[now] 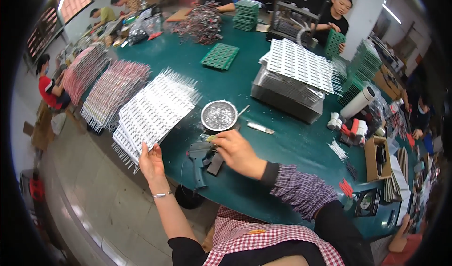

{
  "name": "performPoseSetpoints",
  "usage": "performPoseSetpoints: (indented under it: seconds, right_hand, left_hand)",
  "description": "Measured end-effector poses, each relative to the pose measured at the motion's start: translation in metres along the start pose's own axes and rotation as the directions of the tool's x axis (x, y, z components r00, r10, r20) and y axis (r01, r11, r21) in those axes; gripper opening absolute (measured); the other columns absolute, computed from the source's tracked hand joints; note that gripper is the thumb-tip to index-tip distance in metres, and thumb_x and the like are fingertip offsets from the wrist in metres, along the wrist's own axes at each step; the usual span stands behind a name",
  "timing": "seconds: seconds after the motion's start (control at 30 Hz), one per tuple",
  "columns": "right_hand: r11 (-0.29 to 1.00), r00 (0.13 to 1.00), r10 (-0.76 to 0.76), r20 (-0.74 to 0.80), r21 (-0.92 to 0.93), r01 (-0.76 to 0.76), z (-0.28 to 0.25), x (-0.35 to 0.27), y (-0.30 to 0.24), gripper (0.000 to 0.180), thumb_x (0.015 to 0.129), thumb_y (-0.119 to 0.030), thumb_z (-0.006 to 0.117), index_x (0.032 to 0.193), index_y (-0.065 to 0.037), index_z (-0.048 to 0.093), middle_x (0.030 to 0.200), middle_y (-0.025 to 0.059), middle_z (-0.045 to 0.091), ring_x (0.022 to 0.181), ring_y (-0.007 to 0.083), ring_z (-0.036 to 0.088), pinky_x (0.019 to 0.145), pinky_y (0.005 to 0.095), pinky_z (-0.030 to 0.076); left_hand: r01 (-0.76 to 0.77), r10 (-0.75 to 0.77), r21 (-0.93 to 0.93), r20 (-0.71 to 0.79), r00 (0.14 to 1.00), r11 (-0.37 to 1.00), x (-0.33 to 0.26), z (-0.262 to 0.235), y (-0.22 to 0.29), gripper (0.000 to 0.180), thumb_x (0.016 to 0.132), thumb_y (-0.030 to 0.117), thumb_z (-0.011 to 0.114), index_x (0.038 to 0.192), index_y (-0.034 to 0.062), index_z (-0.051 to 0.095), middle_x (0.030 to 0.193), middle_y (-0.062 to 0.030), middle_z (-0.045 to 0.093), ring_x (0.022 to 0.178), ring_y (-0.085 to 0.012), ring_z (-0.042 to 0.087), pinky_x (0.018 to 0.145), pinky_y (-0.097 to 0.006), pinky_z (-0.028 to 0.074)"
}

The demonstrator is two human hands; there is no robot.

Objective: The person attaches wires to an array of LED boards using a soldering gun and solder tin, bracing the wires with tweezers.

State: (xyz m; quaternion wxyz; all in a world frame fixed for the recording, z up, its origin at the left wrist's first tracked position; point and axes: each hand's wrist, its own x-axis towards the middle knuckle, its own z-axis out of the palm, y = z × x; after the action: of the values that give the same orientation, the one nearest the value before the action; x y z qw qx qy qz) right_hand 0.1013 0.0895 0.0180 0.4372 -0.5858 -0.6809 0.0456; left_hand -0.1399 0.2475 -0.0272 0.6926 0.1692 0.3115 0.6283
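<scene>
My left hand (pixel 151 162) grips the near edge of a white sheet (pixel 157 108) patterned with rows of small dark marks, on a fanned stack at the table's left edge. Thin pins or wires fringe the stack's sides. My right hand (pixel 239 154) is closed, its fingertips pinching a small yellowish piece (pixel 211 138) too small to name. Just below it lies a grey-green pistol-shaped tool (pixel 198 160) with a thin cord, beside a dark block (pixel 215 164). Beyond my right hand stands a round metal bowl (pixel 219 116) full of small silvery bits.
More fringed stacks (pixel 115 89) stand to the left. A tall pile of white sheets (pixel 299 73) is at right, near a white thermos (pixel 358 102). A flat blade-like strip (pixel 260 127) and a green tray (pixel 220 56) lie on the green table (pixel 245 188). Other people work around it.
</scene>
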Motion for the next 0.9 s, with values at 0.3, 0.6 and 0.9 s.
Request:
performPoseSetpoints:
  seconds: [0.3,0.6,0.9]
  right_hand:
    - [0.601,0.807,0.468,0.361,0.539,-0.590,0.074,0.057,-0.009,0.075,0.085,-0.037,0.072,0.135,0.011,0.042,0.134,0.0276,0.049,0.125,0.0343,0.049,0.103,0.0391,0.042]
    - [-0.077,0.618,0.622,0.481,0.823,-0.563,0.146,0.122,0.000,0.044,0.086,-0.022,0.074,0.113,0.009,0.061,0.109,0.0103,0.066,0.092,0.0143,0.060,0.080,0.0284,0.045]
    - [-0.161,0.536,0.726,0.430,0.864,-0.476,0.193,0.148,0.004,0.036,0.090,-0.014,0.067,0.121,-0.001,0.057,0.115,0.0076,0.065,0.102,0.0202,0.063,0.083,0.0375,0.053]
  left_hand:
    - [0.042,-0.037,-0.094,0.057,0.998,0.995,-0.001,-0.003,-0.005,0.029,0.097,0.015,0.057,0.120,-0.0031,0.051,0.101,-0.0175,0.066,0.083,-0.0248,0.067,0.078,-0.035,0.060]
    - [0.140,-0.141,-0.079,-0.012,0.990,0.987,-0.040,-0.020,-0.008,0.032,0.093,0.020,0.063,0.110,-0.0072,0.059,0.101,-0.0170,0.064,0.098,-0.0272,0.062,0.093,-0.040,0.051]
    - [0.175,-0.177,-0.293,0.018,0.984,0.940,-0.029,-0.024,-0.008,0.038,0.090,0.018,0.068,0.108,-0.0117,0.054,0.107,-0.0208,0.059,0.109,-0.0349,0.055,0.105,-0.048,0.043]
